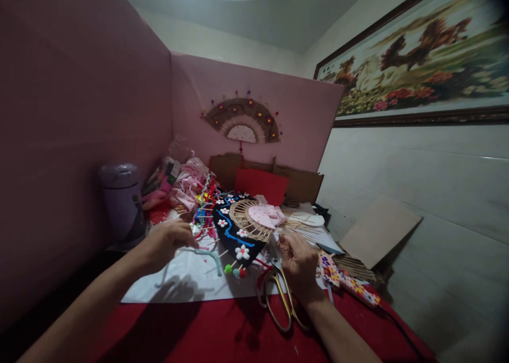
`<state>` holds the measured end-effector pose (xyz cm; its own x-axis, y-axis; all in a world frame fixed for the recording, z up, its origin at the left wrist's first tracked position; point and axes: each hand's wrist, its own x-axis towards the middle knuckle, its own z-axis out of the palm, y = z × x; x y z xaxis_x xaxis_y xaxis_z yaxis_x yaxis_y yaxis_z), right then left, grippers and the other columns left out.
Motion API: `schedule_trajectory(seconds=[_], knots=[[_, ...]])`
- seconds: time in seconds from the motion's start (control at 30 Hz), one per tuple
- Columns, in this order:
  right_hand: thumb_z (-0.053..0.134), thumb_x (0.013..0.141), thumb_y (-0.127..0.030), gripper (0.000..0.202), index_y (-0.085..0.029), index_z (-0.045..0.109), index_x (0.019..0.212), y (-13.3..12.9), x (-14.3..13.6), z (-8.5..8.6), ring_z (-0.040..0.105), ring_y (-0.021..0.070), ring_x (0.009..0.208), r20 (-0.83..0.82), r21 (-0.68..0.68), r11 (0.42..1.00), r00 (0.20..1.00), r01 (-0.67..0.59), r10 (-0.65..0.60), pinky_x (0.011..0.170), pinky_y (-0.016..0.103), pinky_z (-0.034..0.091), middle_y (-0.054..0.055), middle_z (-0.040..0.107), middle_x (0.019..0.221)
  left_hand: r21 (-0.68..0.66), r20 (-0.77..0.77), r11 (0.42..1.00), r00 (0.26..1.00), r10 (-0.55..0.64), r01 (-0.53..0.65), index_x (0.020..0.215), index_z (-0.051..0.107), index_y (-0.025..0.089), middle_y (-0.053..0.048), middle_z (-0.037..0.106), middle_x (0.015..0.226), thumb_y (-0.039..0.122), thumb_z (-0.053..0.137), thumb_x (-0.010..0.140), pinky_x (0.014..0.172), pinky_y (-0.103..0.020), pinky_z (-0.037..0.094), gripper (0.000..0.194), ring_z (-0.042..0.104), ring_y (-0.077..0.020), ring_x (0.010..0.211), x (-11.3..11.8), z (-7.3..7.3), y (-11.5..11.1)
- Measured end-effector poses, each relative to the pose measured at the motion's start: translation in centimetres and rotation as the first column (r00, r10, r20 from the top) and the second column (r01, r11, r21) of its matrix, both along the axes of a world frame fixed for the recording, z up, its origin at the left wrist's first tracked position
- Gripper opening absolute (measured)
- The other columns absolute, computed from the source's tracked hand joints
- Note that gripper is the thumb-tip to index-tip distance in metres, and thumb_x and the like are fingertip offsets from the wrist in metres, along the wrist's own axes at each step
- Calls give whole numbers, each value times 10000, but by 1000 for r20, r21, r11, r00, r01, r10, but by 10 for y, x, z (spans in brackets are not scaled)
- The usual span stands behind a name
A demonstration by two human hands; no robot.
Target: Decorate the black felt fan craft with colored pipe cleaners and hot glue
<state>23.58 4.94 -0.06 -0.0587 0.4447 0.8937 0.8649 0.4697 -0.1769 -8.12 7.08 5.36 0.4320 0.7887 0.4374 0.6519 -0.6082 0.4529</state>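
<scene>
A half-round fan (238, 230) of sticks, woven cord and black fabric leans over a white sheet, decorated with white flowers, a blue wavy line and small pompoms on its stick ends. My right hand (298, 259) is closed at the fan's right end, its fingers curled round the gathered sticks. Just left of that hand are gold-handled scissors (278, 299), blades towards the fan. My left hand (173, 238) hovers at the fan's left side with fingertips pinched together. What they hold, if anything, is hidden. A pale blue pipe cleaner (217, 262) lies near its fingertips.
A flowered hot glue gun (350, 283) with a black cord lies at the right. Behind are red card (262, 187), cardboard (300, 180) and heaped pink fabric (191, 177). A lilac tumbler (122, 206) stands left. Another fan (242, 120) hangs on the pink panel.
</scene>
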Motion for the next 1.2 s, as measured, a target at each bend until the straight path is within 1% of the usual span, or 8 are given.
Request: schedule_trajectory(seconds=[0.07, 0.2, 0.4, 0.53, 0.67, 0.8, 0.97, 1.2], knots=[[363, 960, -264, 337, -190, 510, 666, -1, 0, 1, 488, 167, 640, -2, -5, 1000, 1000, -16, 16, 607, 270, 335, 31, 535, 645, -213, 355, 974, 935, 3, 78, 711, 767, 223, -42, 691, 656, 191, 672, 685, 609, -276, 462, 104, 594, -162, 627, -5, 1, 3], [380, 952, -266, 330, -183, 513, 661, -1, -1, 0, 481, 168, 644, -17, -24, 999, 999, -43, 43, 612, 271, 329, 33, 531, 644, -385, 774, 904, 600, 205, 188, 717, 766, 147, -83, 724, 694, 209, 843, 464, 613, -291, 511, 271, 650, -203, 645, -5, 7, 8], [383, 951, -290, 357, -186, 479, 624, -1, -2, 3, 450, 150, 602, -98, -85, 993, 993, -79, 71, 589, 266, 318, 16, 498, 619, -309, 903, 894, 396, 169, 324, 737, 725, 98, -54, 687, 623, 225, 839, 535, 553, -213, 501, 265, 606, -120, 547, 11, 23, 9], [391, 954, -336, 363, -180, 529, 656, -10, -11, 41, 473, 126, 578, -168, -165, 972, 976, -168, 140, 558, 238, 343, -3, 527, 618, -264, 919, 872, 382, 98, 412, 727, 700, 112, -33, 671, 631, 236, 810, 602, 556, -199, 488, 207, 594, -102, 557, 38, 38, 2], [451, 925, -383, 360, -159, 630, 708, -24, -37, 89, 497, 116, 617, -368, -436, 658, 789, -614, 492, 564, 226, 361, -2, 562, 643, -180, 938, 833, 345, -13, 522, 695, 695, 122, -24, 673, 636, 208, 811, 594, 553, -186, 466, 177, 592, -100, 580, 81, 55, -12], [598, 834, -363, 270, -160, 572, 657, -22, -61, 100, 407, 80, 541, -463, -435, 529, 685, -728, 562, 500, 210, 307, -44, 482, 587, -41, 967, 863, 237, -93, 503, 683, 708, 146, -3, 682, 638, 182, 806, 584, 594, -166, 449, 143, 590, -82, 599, 114, 64, -21], [577, 842, -405, 286, -173, 512, 688, -10, -62, 84, 356, 61, 462, -739, -237, 436, 453, -868, 499, 444, 197, 279, -59, 463, 552, -128, 917, 933, 397, -18, 338, 794, 715, 135, -16, 676, 667, 282, 744, 683, 507, -164, 392, 186, 527, -70, 542, 121, 54, -27], [591, 844, -400, 335, -177, 455, 634, -3, -55, 58, 295, 61, 483, -780, -54, 557, 384, -829, 495, 446, 199, 252, -71, 372, 553, -283, 740, 900, 672, -15, 332, 765, 665, 118, -21, 612, 654, 383, 602, 793, 449, -187, 339, 273, 456, -80, 509, 119, 23, -35]])
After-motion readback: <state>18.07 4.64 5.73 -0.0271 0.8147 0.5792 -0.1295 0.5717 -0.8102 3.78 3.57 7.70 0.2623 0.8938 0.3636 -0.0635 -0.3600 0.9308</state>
